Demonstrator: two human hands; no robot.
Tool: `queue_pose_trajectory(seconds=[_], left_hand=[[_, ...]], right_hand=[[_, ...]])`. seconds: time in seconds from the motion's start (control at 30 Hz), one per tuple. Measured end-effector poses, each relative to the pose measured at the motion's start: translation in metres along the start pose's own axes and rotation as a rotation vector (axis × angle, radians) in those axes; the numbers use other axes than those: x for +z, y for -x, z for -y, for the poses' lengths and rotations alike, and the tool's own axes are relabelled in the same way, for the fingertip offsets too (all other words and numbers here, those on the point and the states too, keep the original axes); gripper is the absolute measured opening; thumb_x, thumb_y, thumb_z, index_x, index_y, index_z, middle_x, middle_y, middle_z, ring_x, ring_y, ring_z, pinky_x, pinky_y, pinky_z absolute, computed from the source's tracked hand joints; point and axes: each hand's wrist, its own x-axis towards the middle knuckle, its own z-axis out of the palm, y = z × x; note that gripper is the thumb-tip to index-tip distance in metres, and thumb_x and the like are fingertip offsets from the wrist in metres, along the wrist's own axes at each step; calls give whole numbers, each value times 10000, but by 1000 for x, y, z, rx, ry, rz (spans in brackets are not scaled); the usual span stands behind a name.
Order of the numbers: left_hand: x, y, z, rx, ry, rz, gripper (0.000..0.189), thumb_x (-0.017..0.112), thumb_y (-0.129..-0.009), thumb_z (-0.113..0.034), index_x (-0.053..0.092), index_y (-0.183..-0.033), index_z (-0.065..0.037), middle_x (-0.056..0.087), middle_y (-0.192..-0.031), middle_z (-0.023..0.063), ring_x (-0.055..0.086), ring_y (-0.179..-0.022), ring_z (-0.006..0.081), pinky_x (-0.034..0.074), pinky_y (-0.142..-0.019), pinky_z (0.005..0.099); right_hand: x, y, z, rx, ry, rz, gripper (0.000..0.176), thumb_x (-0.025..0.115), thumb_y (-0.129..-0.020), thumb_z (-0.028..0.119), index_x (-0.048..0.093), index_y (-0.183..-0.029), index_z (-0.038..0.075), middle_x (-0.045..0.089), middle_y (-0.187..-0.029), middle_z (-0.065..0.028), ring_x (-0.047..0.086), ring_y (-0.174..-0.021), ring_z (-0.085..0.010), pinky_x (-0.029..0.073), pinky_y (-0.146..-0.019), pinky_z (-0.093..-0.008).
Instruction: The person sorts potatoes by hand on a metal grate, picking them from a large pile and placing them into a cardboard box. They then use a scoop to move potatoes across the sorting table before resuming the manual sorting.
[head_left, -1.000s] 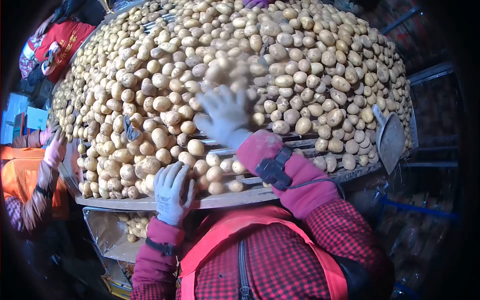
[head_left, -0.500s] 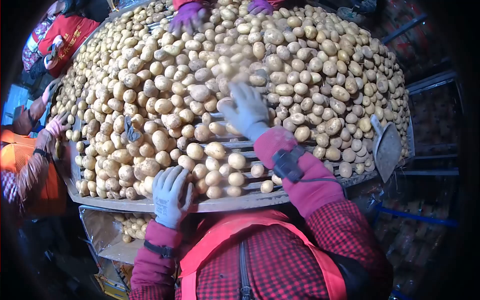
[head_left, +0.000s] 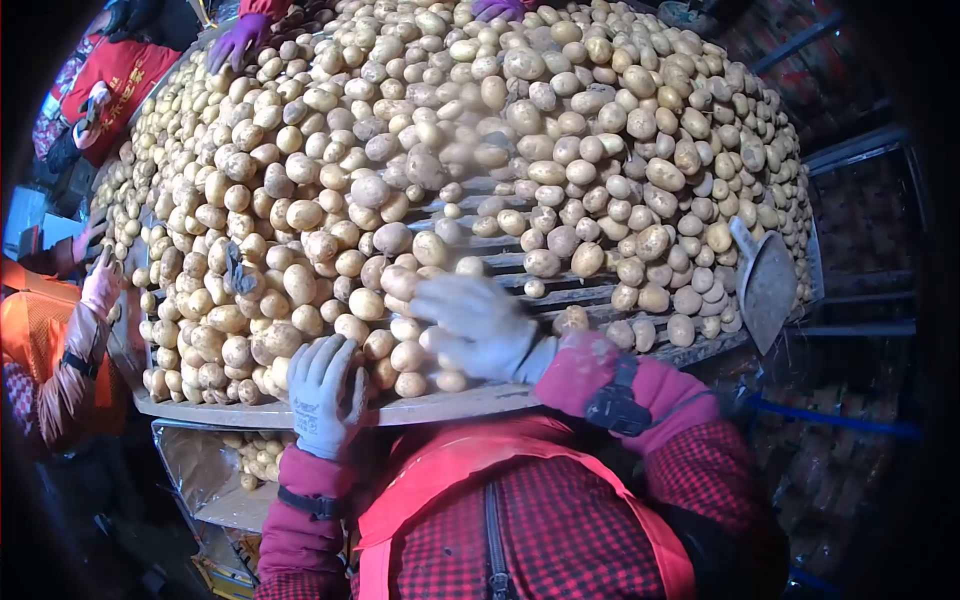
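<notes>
A big heap of potatoes [head_left: 305,214] covers a slatted table [head_left: 565,290], its bare slats showing near the middle. My left hand [head_left: 325,395], in a pale grey glove, rests at the front rim with its fingers stretched against the nearest potatoes. Above the front slats, my right hand [head_left: 475,325] wears a similar glove and is slightly blurred. Its fingers extend leftward, touching or just over several potatoes, and I see none gripped. A dark, crumpled scrap [head_left: 238,268] lies among the potatoes to the left.
A metal scoop [head_left: 768,290] leans on the right edge. Below the front rim, a bin [head_left: 190,465] holds more potatoes. Co-workers' gloved hands show: purple gloves [head_left: 238,42] at the far side and a pink glove [head_left: 101,288] at the left edge.
My right hand has swept back toward me and slightly left, baring more slats behind it. My left hand stays near the rim. A co-worker's purple glove has moved left.
</notes>
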Motion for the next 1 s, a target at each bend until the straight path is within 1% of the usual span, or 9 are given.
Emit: queue_pose_trajectory(seconds=[0.07,0.13,0.33,0.37,0.5,0.63,0.73,0.9,1.0], left_hand=[[0,0,-2,-10,4,2,441,727,-867,-160,669,-1289,-47,657,-1298,151,590,-1224,363,422,-1097,520],[-1,0,-2,-11,-13,3,443,728,-864,-160,670,-1288,-48,658,-1298,149,592,-1223,363,423,-1096,521],[2,2,1,-16,-21,5,437,734,-861,-146,674,-1285,-57,660,-1304,139,594,-1233,353,427,-1098,519],[1,1,-1,-24,-27,7,432,733,-861,-136,677,-1282,-63,660,-1308,136,594,-1242,346,427,-1103,517],[0,0,-1,-30,-29,21,433,733,-849,-123,680,-1275,-67,664,-1302,137,597,-1240,344,427,-1104,519],[4,0,1,-13,-24,-1,445,744,-824,-116,685,-1261,-64,670,-1285,135,610,-1216,347,438,-1091,514],[1,-2,-2,-23,-22,-8,438,745,-822,-112,689,-1254,-64,675,-1277,132,616,-1207,347,445,-1083,508],[1,-1,0,-30,0,-4,426,728,-828,-79,692,-1252,-60,680,-1284,139,621,-1211,358,451,-1092,509],[-1,-1,1,-28,-1,6,439,743,-822,-134,694,-1253,-70,670,-1283,136,614,-1208,346,441,-1090,512]], right_hand=[[-20,-8,-36,-80,108,-13,427,680,-895,201,664,-1310,101,622,-1378,-144,579,-1272,-369,472,-1079,-479],[-32,-26,-58,165,242,-43,402,657,-902,173,670,-1302,129,611,-1367,-136,604,-1217,-355,498,-1038,-484],[-17,-70,-110,277,425,418,397,638,-918,250,683,-1309,303,571,-1368,-122,621,-1152,-345,520,-968,-498],[-6,-70,-116,232,441,365,374,628,-923,284,689,-1291,312,572,-1320,-122,621,-1142,-357,527,-936,-503],[-1,-97,-107,297,489,491,279,630,-917,236,705,-1184,262,557,-1239,-165,628,-1105,-379,531,-925,-514],[-10,-102,-118,318,389,536,325,681,-861,169,686,-1179,236,585,-1200,-188,650,-1079,-392,534,-906,-536],[-17,-106,-118,359,340,599,328,679,-867,189,676,-1192,233,610,-1146,-203,671,-1038,-394,537,-900,-530],[-15,-100,-144,363,201,473,363,732,-874,296,662,-1223,225,680,-1059,-183,690,-956,-400,545,-846,-501],[-33,-109,-129,690,-182,413,407,733,-925,241,648,-1318,176,697,-1042,-99,713,-844,-205,584,-695,-348]])
